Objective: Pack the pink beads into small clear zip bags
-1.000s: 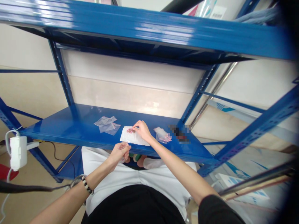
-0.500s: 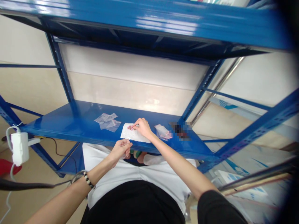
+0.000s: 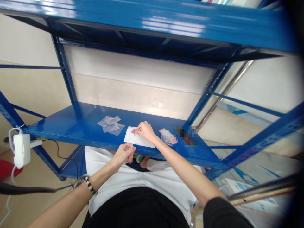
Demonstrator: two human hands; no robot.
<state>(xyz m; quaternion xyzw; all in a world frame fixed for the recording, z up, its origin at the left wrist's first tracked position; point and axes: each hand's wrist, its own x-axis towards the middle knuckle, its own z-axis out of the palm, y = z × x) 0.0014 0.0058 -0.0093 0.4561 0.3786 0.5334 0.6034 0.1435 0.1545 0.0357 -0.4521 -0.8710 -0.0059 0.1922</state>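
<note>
My right hand reaches over a white paper sheet, its thumb and fingertips pinched at a small cluster of pink and brownish pieces. Whether a piece sits between those fingertips is too small to tell. Just off the shelf's front edge, my left hand is closed around a clear plastic bag, mostly hidden by the fingers. Left of the sheet lie several flat clear plastic bags. To its right is a clear bag with pinkish contents.
The blue metal shelf has a second blue shelf overhead and uprights at both sides. A dark, partly pixelated object lies at the right. A white power strip hangs at the left post.
The view has shifted slightly, so everything sits a little further right. Both hands keep nearly the same places and grips.
</note>
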